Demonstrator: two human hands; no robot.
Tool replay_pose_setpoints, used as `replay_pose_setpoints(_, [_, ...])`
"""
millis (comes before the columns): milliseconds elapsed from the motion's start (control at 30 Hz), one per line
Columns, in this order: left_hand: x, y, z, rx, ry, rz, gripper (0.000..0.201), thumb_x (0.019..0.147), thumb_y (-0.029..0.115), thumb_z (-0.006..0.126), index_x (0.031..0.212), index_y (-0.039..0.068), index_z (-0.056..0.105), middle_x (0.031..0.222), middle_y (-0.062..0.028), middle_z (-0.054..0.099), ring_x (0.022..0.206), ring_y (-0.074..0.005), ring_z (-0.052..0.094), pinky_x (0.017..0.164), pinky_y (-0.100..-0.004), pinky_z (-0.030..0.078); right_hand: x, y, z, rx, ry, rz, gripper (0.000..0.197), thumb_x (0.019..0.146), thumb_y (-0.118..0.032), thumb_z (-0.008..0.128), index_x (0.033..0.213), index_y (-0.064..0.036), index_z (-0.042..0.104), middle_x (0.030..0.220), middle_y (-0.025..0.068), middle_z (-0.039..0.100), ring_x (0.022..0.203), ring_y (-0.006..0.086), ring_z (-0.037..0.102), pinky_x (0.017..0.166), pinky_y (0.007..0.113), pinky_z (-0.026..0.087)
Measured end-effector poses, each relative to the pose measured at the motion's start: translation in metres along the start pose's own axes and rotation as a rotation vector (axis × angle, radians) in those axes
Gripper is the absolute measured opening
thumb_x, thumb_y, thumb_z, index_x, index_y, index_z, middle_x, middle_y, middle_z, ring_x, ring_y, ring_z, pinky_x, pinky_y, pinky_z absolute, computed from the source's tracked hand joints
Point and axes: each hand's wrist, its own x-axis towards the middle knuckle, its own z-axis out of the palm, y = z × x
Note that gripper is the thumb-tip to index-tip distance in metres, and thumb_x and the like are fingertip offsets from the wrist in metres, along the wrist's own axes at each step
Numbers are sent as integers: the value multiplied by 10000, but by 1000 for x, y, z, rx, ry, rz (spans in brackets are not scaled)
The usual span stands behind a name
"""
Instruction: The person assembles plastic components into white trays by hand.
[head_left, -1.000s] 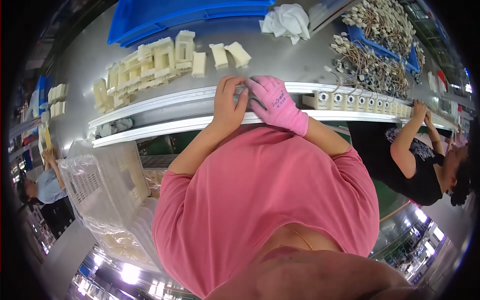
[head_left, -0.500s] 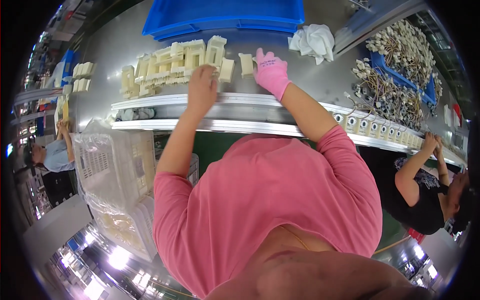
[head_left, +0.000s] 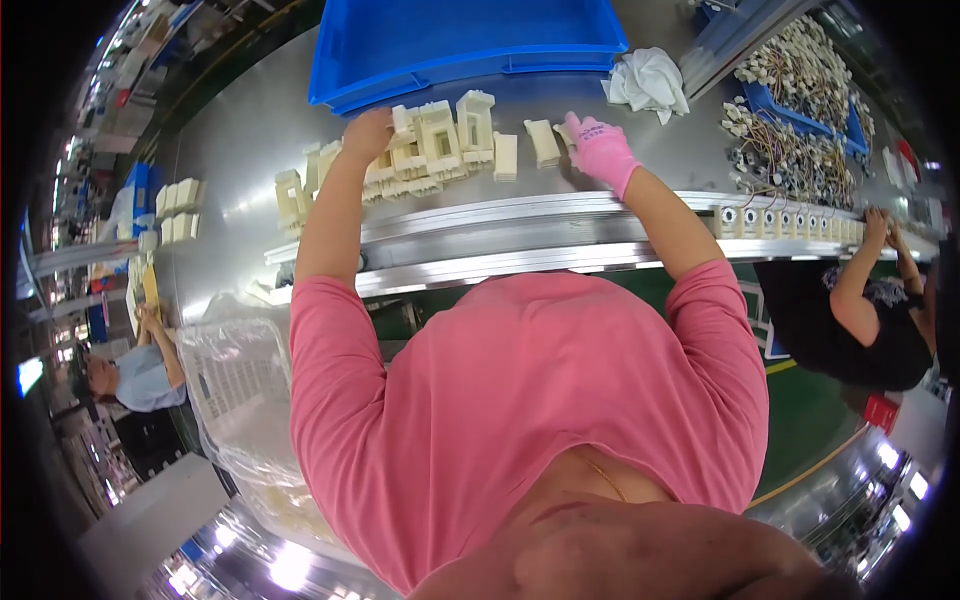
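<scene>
My left hand (head_left: 369, 134), bare, reaches to the far side of a cluster of cream plastic housings (head_left: 437, 142). Its fingers are bent down and mostly hidden, close against a housing (head_left: 402, 122) at the cluster's back edge. In a pink glove, my right hand (head_left: 602, 152) rests on the metal table to the right. Its thumb and forefinger close on a narrow cream plastic piece (head_left: 566, 138), only partly visible. Just left of that hand lies a flat cream block (head_left: 543, 143), and another cream block (head_left: 505, 157) stands between it and the cluster.
A blue tray (head_left: 470, 62) lies beyond the housings, with a crumpled white cloth (head_left: 647, 82) at its right. Metal rails (head_left: 520, 232) run along the near edge. Wired connectors (head_left: 790, 150) heap up at right, near a co-worker (head_left: 870, 320). A plastic-wrapped crate (head_left: 235, 375) stands at left.
The view has shifted. My left hand has moved from the near side of the housings to their far left side. The right hand stays beside the cream blocks.
</scene>
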Motion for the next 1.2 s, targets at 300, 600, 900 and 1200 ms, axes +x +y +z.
replay_pose_setpoints(300, [-8, 31, -14, -814, 235, 45, 174, 803, 156, 530, 935, 45, 514, 769, -124, 589, 718, -226, 599, 600, -334, 457, -6, 3, -1, 0, 90, 84, 517, 767, -297, 533, 1217, -119, 349, 1100, 147, 502, 982, 311, 529, 810, 414, 406])
replay_pose_setpoints(600, [-44, 133, -3, -1742, -206, -248, 274, 863, 205, 455, 1087, 49, 436, 958, -87, 547, 820, -169, 559, 674, -291, 457, -44, -68, -34, 1175, 79, -24, 346, 762, -307, 597, 904, 6, 553, 650, 41, 548, 544, 113, 530, 492, 232, 420])
replay_pose_setpoints(900, [-66, 165, -3, -1483, 3, 67, 366, 929, 324, 354, 1166, 44, 343, 1122, -104, 445, 996, -173, 467, 808, -272, 402, -58, -106, -20, 583, 759, -156, 235, 783, -225, 570, 879, -17, 519, 582, 78, 491, 476, 188, 510, 465, 317, 405])
replay_pose_setpoints(1200, [-60, 165, 9, -1653, -11, 90, 430, 935, 350, 318, 1246, 55, 296, 1182, -91, 420, 1027, -167, 435, 844, -265, 369, -65, -106, -27, 795, 755, -205, 421, 763, -107, 588, 1134, -29, 405, 596, 55, 470, 500, 208, 478, 494, 301, 393])
